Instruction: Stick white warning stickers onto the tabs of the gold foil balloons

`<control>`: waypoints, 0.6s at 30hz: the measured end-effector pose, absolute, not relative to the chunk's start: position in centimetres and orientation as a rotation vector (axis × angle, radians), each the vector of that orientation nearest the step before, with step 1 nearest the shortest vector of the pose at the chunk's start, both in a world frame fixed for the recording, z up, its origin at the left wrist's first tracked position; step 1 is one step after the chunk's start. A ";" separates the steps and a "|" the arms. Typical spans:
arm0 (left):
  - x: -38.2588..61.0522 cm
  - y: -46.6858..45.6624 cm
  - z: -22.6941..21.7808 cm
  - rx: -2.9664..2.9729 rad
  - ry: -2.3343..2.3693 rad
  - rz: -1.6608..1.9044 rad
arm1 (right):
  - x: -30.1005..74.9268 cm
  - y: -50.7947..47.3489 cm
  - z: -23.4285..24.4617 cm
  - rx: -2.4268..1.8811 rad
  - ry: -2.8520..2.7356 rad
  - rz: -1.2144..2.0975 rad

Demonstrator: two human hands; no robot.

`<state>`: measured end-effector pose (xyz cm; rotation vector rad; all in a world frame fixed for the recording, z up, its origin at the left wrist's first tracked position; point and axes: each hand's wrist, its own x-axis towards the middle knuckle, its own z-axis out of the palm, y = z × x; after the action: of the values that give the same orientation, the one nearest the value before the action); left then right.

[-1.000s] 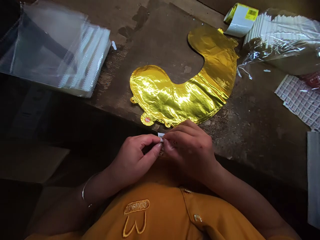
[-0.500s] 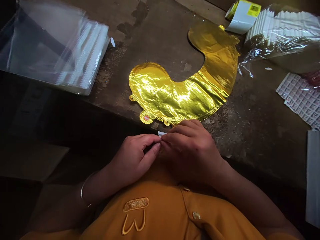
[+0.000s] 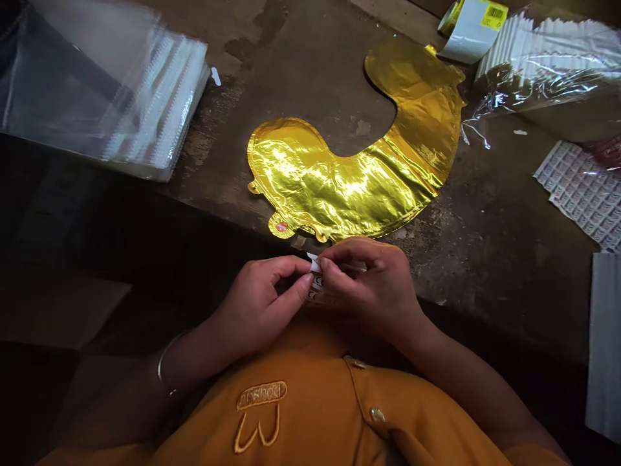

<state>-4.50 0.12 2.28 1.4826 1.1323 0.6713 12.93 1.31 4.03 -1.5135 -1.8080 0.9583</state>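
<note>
Close to my body, at the table's front edge, my left hand [image 3: 269, 294] pinches a small sheet of white stickers [image 3: 317, 283] with black print. The thumb and fingertips of my right hand [image 3: 378, 278] are closed at the sheet's upper edge, on a white sticker [image 3: 315, 265] that is bent up. My right hand hides part of the sheet, and I cannot tell how far the sticker is lifted. Just beyond my hands a flat gold foil balloon [image 3: 339, 188], curved with small tabs, lies on the table.
Clear plastic sleeves [image 3: 145, 110] are stacked at the left. To the far right lie a bag of white sticks [image 3: 557, 58], a roll of labels [image 3: 468, 32] and more sticker sheets [image 3: 577, 188]. The dark table [image 3: 301, 58] has a worn surface.
My right hand has turned, its thumb now showing beside the left fingertips. More of the printed sticker sheet has come into sight between my hands. The balloon has stayed in place.
</note>
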 end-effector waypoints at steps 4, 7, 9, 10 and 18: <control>-4.3 0.0 1.9 1.351 1.118 0.686 | 13.1 1.6 4.1 -1.561 -1.617 1.199; -4.0 -0.2 1.3 1.166 1.129 0.764 | 13.0 1.6 4.0 -1.554 -1.576 1.227; -3.9 -0.2 1.0 1.090 1.147 0.842 | 13.0 1.6 4.0 -1.563 -1.571 1.210; -3.8 -0.2 1.0 1.090 1.149 0.865 | 13.0 1.6 4.1 -1.569 -1.574 1.183; -3.9 0.3 1.4 1.348 1.037 0.799 | 14.2 1.2 4.2 -1.141 -2.138 -0.175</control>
<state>-3.87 0.26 1.40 1.3480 1.0368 0.7994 14.15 1.17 4.23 -1.1408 -2.1376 -0.1753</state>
